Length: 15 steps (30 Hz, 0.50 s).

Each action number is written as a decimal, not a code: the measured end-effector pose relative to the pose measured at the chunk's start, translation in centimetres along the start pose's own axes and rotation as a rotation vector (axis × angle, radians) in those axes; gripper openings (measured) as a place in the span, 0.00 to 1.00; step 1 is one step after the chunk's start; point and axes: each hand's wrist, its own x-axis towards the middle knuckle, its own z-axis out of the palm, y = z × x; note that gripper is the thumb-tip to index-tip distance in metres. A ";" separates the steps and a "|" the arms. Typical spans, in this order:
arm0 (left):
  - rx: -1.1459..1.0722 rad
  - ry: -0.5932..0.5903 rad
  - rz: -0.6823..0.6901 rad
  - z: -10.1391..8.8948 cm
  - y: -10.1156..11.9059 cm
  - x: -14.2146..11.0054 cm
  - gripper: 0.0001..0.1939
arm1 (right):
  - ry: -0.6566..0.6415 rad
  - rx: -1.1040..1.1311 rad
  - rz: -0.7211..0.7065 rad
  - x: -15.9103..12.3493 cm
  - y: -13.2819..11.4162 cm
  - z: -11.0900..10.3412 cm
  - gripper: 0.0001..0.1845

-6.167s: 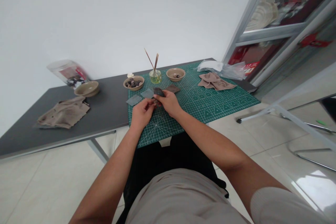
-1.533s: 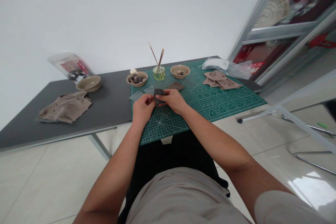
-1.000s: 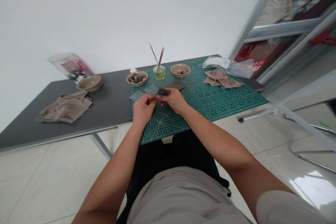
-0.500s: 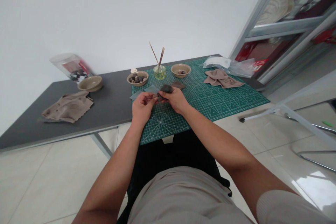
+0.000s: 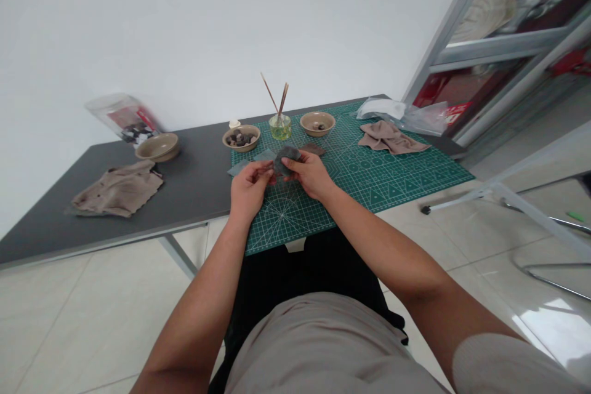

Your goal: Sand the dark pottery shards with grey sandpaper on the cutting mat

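My right hand (image 5: 308, 175) grips a dark grey, rounded stone (image 5: 286, 160) by its lower edge, above a green cutting mat (image 5: 369, 191). My left hand (image 5: 249, 188) is raised beside it, with fingertips at or near the stone's lower left side. Whether they hold it is hard to tell. Below the stone lie two pale grey-blue sheets, possibly abrasive paper (image 5: 240, 167), partly hidden by my hands. A brown sheet (image 5: 314, 149) lies just beyond them.
Beyond my hands stand a bowl of small stones (image 5: 241, 139), a glass jar holding thin sticks (image 5: 280, 127) and a small bowl (image 5: 317, 124). A taupe cloth (image 5: 392, 139) lies on the mat, another (image 5: 117, 180) on the grey table (image 5: 198, 181), beside a tipped clear jar (image 5: 122, 118).
The stone has turned to show a broader face and sits slightly higher between my hands. My left fingers have moved a little apart from it. The camera view has shifted only slightly.
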 end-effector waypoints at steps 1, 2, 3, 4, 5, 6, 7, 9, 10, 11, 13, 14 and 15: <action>0.020 0.008 -0.002 0.0 0.1 0.0 0.10 | -0.008 0.007 0.003 0.0 0.0 0.0 0.24; 0.029 0.020 -0.005 0.1 0.1 0.0 0.10 | -0.016 0.014 0.008 0.0 0.0 -0.1 0.24; 0.026 0.036 -0.008 0.1 0.1 0.0 0.09 | -0.022 0.019 0.011 0.0 0.0 -0.1 0.24; 0.016 0.052 -0.011 0.2 0.0 0.1 0.09 | -0.025 0.022 0.011 0.0 -0.1 0.0 0.24; 0.006 0.064 -0.013 0.2 0.0 0.1 0.09 | -0.028 0.021 0.010 -0.1 -0.1 0.0 0.23; 0.002 0.072 -0.015 0.2 -0.1 0.1 0.09 | -0.032 0.016 0.007 -0.1 -0.1 0.1 0.23; 0.003 0.076 -0.017 0.3 -0.1 0.1 0.09 | -0.035 0.006 0.004 -0.2 -0.2 0.1 0.23; 0.012 0.078 -0.025 0.3 -0.1 0.0 0.09 | -0.042 -0.017 0.001 -0.3 -0.2 0.2 0.22; 0.015 0.077 -0.031 0.3 -0.1 0.0 0.09 | -0.047 -0.023 0.001 -0.3 -0.2 0.1 0.22; 0.014 0.076 -0.037 0.3 0.0 0.0 0.09 | -0.051 -0.025 0.002 -0.3 -0.2 0.1 0.23; 0.007 0.078 -0.038 0.4 0.2 0.0 0.09 | -0.056 -0.016 0.007 -0.3 -0.1 0.0 0.23; 0.001 0.081 -0.036 0.4 0.3 0.0 0.09 | -0.057 -0.010 0.011 -0.3 -0.1 0.0 0.23; -0.009 0.086 -0.035 0.4 0.3 0.0 0.09 | -0.056 -0.005 0.014 -0.2 -0.1 0.0 0.23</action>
